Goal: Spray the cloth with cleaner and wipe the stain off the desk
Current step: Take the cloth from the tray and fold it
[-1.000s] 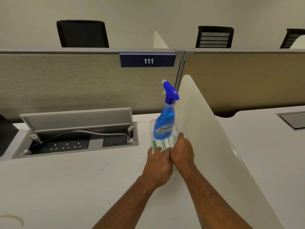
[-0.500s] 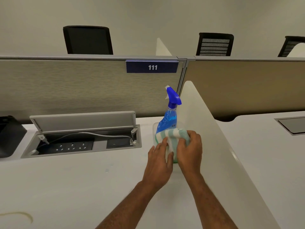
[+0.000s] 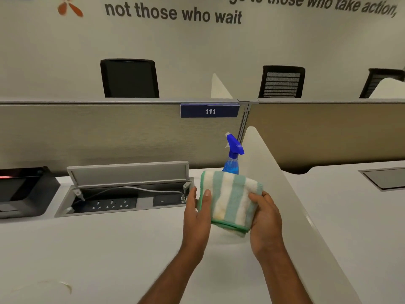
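A folded cloth (image 3: 230, 198) with green and white stripes is held above the white desk (image 3: 109, 249), between both hands. My left hand (image 3: 197, 218) grips its left edge, thumb on top. My right hand (image 3: 265, 218) grips its right edge. Behind the cloth stands a blue spray bottle (image 3: 233, 156); only its trigger head and neck show, the lower body is hidden. A faint brownish ring stain (image 3: 63, 287) marks the desk at the lower left.
An open cable tray (image 3: 122, 198) with sockets and a raised lid sits in the desk to the left. A black device (image 3: 22, 191) stands at the far left. A white divider panel (image 3: 285, 205) runs along the right of the hands. A beige partition labelled 111 backs the desk.
Both hands have lifted the cloth off the tray by the bottle and raised it up toward me, spreading it wider. The camera has tilted up.
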The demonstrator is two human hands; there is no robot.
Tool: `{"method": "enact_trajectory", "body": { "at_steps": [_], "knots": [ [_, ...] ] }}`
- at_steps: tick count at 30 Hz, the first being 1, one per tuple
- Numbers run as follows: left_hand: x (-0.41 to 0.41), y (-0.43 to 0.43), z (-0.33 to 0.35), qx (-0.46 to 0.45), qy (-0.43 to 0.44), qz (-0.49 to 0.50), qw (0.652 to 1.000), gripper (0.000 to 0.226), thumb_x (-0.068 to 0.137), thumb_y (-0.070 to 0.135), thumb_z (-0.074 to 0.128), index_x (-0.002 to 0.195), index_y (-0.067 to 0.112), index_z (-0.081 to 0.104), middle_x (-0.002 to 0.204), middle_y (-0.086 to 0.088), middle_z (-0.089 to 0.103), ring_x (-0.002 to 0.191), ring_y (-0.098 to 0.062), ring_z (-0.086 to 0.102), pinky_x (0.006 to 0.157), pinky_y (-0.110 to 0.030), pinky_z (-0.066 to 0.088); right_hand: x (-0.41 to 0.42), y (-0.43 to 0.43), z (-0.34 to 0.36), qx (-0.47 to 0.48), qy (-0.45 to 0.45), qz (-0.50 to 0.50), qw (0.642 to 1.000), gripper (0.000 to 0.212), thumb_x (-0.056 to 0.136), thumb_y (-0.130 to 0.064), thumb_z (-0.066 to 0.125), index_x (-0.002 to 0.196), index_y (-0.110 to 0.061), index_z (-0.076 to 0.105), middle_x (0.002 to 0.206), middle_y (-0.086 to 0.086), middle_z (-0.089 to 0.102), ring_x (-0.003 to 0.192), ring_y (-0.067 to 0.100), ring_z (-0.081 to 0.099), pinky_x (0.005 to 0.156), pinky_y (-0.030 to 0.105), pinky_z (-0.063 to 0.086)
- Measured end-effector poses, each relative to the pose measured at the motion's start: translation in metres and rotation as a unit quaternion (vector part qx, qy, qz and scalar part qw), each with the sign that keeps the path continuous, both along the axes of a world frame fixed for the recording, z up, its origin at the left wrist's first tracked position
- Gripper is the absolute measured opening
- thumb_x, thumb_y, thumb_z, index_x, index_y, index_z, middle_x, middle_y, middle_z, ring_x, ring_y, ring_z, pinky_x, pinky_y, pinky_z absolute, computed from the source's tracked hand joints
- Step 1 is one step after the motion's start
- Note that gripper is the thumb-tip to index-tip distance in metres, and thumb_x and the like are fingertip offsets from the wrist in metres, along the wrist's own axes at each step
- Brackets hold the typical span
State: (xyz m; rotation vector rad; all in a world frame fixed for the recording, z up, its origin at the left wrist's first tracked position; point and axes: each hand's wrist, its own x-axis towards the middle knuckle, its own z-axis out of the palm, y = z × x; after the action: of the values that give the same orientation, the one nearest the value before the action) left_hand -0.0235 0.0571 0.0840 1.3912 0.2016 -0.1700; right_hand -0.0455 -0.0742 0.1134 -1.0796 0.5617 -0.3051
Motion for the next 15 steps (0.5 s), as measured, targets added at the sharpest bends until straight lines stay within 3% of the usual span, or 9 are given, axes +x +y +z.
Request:
{"method": "enact_trajectory", "body": {
  "at_steps": [3, 5, 9, 12, 15],
  "knots": [
    [-0.008, 0.026, 0.019, -0.022, 0.048, -0.031, 0.998, 0.054, 0.084, 0.057, 0.066, 0.129, 0.028, 0.062, 0.118, 0.004, 0.075, 0.106, -0.016, 0.072, 0.090, -0.036, 0.061, -0.014, 0.013, 0.003, 0.074, -0.008, 0.041, 0.996, 0.032, 0.093, -0.015, 0.054, 0.123, -0.011, 0.065, 0.118, 0.016, 0.072, 0.111, 0.037, 0.068, 0.097, 0.059, 0.053],
    [-0.014, 0.046, 0.028, -0.044, 0.082, -0.057, 0.994, 0.055, 0.077, 0.055, 0.072, 0.121, 0.023, 0.068, 0.110, 0.000, 0.079, 0.105, -0.023, 0.074, 0.091, -0.041, 0.061, -0.021, 0.019, 0.005, 0.123, -0.008, 0.065, 0.990, 0.036, 0.093, -0.018, 0.055, 0.128, -0.013, 0.063, 0.123, 0.017, 0.070, 0.115, 0.040, 0.066, 0.099, 0.064, 0.049],
    [-0.029, 0.079, 0.041, -0.085, 0.120, -0.141, 0.979, 0.047, 0.088, 0.042, 0.069, 0.127, 0.017, 0.066, 0.121, -0.007, 0.076, 0.116, -0.029, 0.070, 0.106, -0.049, 0.051, -0.033, 0.031, 0.017, 0.168, -0.004, 0.121, 0.978, 0.035, 0.095, -0.023, 0.055, 0.129, -0.018, 0.063, 0.124, 0.017, 0.070, 0.117, 0.044, 0.063, 0.102, 0.069, 0.044],
    [-0.041, 0.093, 0.052, -0.107, 0.115, -0.149, 0.976, 0.042, 0.087, 0.030, 0.073, 0.124, 0.013, 0.066, 0.119, -0.010, 0.076, 0.111, -0.030, 0.072, 0.103, -0.048, 0.054, -0.041, 0.046, 0.031, 0.035, 0.027, 0.131, 0.990, 0.027, 0.097, -0.026, 0.057, 0.122, -0.022, 0.065, 0.114, 0.013, 0.074, 0.105, 0.039, 0.070, 0.089, 0.059, 0.057],
    [-0.048, 0.101, 0.062, -0.075, 0.080, -0.096, 0.989, 0.052, 0.075, 0.034, 0.084, 0.121, 0.017, 0.067, 0.110, -0.008, 0.079, 0.104, -0.033, 0.074, 0.092, -0.056, 0.057, -0.049, 0.063, 0.035, -0.163, 0.050, 0.086, 0.982, 0.034, 0.097, -0.029, 0.062, 0.130, -0.028, 0.057, 0.121, 0.002, 0.068, 0.106, 0.024, 0.068, 0.073, 0.034, 0.061]
  ]
}}
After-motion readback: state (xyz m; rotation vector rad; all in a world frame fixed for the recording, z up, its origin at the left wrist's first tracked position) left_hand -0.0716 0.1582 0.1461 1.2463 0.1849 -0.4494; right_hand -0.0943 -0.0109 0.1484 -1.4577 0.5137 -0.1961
